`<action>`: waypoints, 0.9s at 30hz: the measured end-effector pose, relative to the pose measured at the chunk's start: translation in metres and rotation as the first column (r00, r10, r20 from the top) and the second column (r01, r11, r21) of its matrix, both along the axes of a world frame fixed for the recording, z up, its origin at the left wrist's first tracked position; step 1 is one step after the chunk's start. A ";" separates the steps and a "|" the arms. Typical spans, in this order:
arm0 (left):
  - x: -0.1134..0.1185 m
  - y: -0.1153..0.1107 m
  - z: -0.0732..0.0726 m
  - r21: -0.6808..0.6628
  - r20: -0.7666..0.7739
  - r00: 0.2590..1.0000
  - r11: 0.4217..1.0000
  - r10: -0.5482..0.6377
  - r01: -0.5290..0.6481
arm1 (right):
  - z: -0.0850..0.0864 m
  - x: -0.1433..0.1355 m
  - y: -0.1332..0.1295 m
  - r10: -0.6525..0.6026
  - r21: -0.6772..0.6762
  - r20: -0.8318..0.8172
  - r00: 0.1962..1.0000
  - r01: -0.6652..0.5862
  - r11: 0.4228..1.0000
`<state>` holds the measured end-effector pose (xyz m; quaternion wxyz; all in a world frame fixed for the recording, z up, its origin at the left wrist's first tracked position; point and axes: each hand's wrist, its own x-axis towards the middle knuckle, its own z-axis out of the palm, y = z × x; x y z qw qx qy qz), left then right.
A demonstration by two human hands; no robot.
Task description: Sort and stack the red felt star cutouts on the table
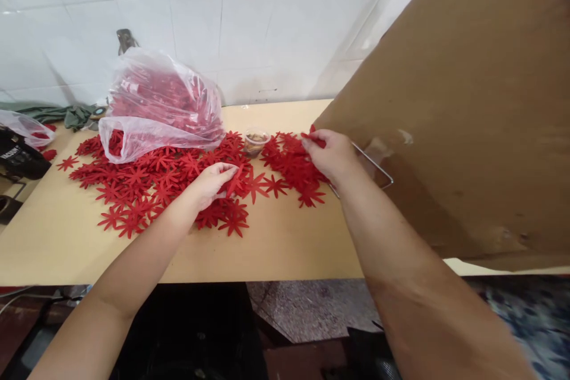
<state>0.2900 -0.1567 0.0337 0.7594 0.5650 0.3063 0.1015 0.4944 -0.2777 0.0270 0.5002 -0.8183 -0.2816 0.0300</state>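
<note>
My left hand (214,184) pinches a red flower-shaped cutout (235,183) with narrow petals, just over the right end of a wide pile of the same cutouts (146,181). My right hand (332,153) is closed on another red flower cutout (314,138) at a smaller heap (291,160) farther right. Between the two groups a few single cutouts (275,186) lie on the table. A bent metal wire frame (378,167) sits beside my right wrist, partly hidden by it.
A clear plastic bag (164,101) full of red pieces rests behind the large pile. A small clear tub (256,141) stands between the piles. On the right a big brown board (467,101) leans over the table (285,249). A black object (22,154) is at far left.
</note>
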 end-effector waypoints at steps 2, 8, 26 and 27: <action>-0.005 0.009 -0.004 -0.042 0.046 0.997 0.997 0.062 -0.060 | -0.002 -0.023 0.003 0.093 0.098 -0.169 0.981 -0.077 0.992; -0.015 0.025 -0.012 -0.182 0.165 0.951 0.956 0.261 -0.231 | -0.004 -0.109 0.035 0.382 0.304 -0.491 0.783 -0.257 0.917; -0.054 0.042 -0.015 0.179 0.153 0.953 0.941 0.262 -0.288 | -0.031 -0.155 0.089 0.537 0.474 -0.341 0.771 -0.352 0.807; -0.055 0.042 -0.015 0.163 0.150 0.952 0.943 0.266 -0.289 | -0.033 -0.156 0.091 0.520 0.467 -0.307 0.797 -0.350 0.812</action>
